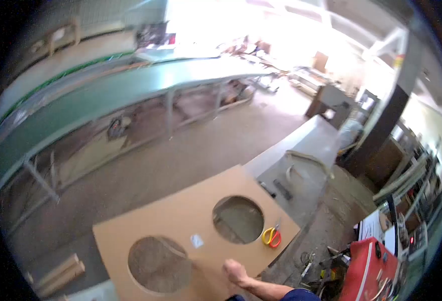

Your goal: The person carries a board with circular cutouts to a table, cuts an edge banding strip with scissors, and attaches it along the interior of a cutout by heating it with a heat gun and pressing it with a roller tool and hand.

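My right hand [235, 272] is curled closed over the near part of a flat brown board [181, 213], below its right-hand hole. Whether anything is inside its fingers I cannot make out. Two large round holes are cut through the board, with a small white label [197, 241] between them. Scissors [272, 237] with one yellow and one red handle lie on the board at the right, beside the right hole and up from my hand. My left hand is outside the view.
The board overlaps a grey bench [308, 178] carrying a dark block-like item [282, 189] and a curved strip [311, 159]. A long green-topped table [105, 93] runs along the left. Wood pieces [60, 276] lie lower left. A red surface [369, 271] with tools stands lower right.
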`<state>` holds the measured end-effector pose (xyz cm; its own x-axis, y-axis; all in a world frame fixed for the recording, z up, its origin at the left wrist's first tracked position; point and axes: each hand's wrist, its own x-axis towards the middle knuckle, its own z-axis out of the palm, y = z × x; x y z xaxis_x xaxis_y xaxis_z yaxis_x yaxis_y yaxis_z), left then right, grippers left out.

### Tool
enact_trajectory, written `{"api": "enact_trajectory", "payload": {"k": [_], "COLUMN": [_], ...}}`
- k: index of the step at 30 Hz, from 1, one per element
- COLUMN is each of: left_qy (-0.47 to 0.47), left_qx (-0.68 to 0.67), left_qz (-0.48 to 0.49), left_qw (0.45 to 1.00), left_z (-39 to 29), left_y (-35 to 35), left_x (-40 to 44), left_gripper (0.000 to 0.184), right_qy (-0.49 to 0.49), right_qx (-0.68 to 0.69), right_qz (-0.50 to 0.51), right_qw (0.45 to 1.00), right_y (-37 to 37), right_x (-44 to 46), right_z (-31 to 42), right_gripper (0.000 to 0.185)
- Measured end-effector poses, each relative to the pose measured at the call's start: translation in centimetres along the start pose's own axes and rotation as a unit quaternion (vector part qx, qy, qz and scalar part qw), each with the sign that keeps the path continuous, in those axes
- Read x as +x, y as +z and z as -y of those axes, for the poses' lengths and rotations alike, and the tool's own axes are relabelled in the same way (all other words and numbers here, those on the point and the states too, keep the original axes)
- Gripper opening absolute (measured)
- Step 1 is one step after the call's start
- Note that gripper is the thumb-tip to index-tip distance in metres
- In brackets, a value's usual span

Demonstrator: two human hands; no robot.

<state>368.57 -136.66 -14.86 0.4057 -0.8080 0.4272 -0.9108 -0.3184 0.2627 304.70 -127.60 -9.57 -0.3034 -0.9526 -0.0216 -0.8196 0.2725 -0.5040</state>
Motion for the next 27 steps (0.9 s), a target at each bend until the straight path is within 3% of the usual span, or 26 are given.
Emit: {"api": "enact_trajectory", "payload": {"k": [1,2,3,4,6,8,13,15,17,19,21,27], "left_qy": [-0.013,-0.024,-0.027,-0.024,0.019,0.091,0.272,0.242,0.203,0.068,0.042,-0.029], "left_qx": [-0.034,-0.069,-0.1,-0.12,-0.174,-0.217,-0.26,-0.296,-0.311,-0.362,-0.343,-0.39], "left_qz": [0.02,0.034,0.041,0.043,0.033,0.025,0.09,0.22,0.271,0.406,0.447,0.358], "left_qw": [0.999,0.997,0.994,0.992,0.984,0.972,0.922,0.898,0.888,0.836,0.825,0.848], "left_z": [-0.4,-1.3,-3.0,-4.9,-10.3,-15.8,-28.2,-30.9,-34.4,-38.8,-41.8,-45.2], "left_y": [0.1,-0.1,-0.2,-0.7,-0.5,-1.2,1.1,5.3,8.1,7.8,9.6,13.2], "left_x": [0.3,0.6,0.9,1.4,2.7,2.9,3.8,2.7,1.3,1.2,0.6,-2.1], "left_gripper": [0.04,0.04,0.04,0.04,0.041,0.041,0.035,0.04,0.05,0.057,0.048,0.028], "right_qy": [-0.015,-0.119,-0.064,-0.08,-0.026,0.044,0.067,0.083,0.085,0.074,0.067,-0.001], "right_qx": [-0.02,0.029,-0.079,0.093,0.014,0.007,0.062,0.086,0.079,0.074,0.072,0.063], "right_qz": [-0.03,-0.114,-0.141,-0.119,-0.139,-0.091,0.003,0.038,0.064,0.054,0.056,0.137], "right_qw": [0.999,0.986,0.985,0.985,0.99,0.995,0.996,0.992,0.991,0.993,0.994,0.989], "right_y": [1.3,2.4,3.1,2.6,-0.7,-0.5,-0.4,-0.9,-0.9,0.0,0.1,1.4], "right_x": [0.6,1.3,1.8,2.8,5.2,5.1,3.3,2.6,2.0,1.6,1.2,-2.0], "right_z": [-0.7,-1.9,-1.4,-2.5,1.6,2.6,3.5,4.7,5.6,6.1,7.0,8.3], "right_gripper": [0.006,0.003,0.005,0.007,0.01,0.014,0.015,0.017,0.019,0.022,0.023,0.043]}}
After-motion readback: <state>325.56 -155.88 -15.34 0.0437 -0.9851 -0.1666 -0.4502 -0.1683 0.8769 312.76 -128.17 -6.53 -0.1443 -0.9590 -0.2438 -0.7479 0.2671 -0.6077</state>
